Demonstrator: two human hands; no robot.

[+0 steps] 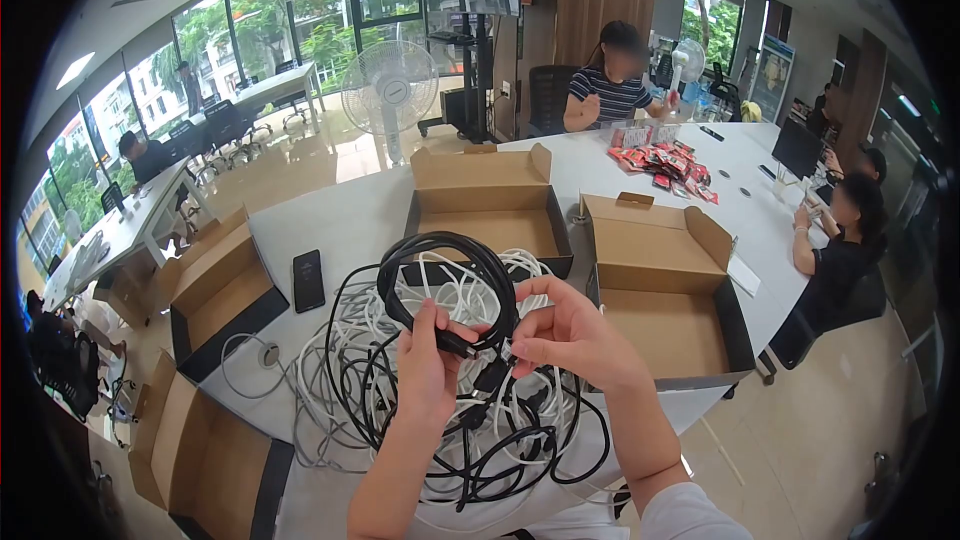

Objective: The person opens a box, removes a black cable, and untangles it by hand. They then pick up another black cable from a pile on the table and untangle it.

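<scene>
A coiled black cable point(447, 240) is held up above the table between my two hands. My left hand point(430, 365) is closed on the lower left of the coil, near a black plug. On the coil's right side, my right hand point(565, 335) pinches the cable close to a black connector point(490, 378) that hangs below the fingers. Beneath both hands lies a large tangle of white, grey and black cables point(355, 380), partly hidden by my forearms.
Open cardboard boxes stand around the tangle, one behind it point(490, 220), one at right point(665, 330), others at left point(225, 300). A black phone point(308, 280) lies at left. Across the table point(740, 165), a person sits behind red packets point(665, 168); more people sit at right.
</scene>
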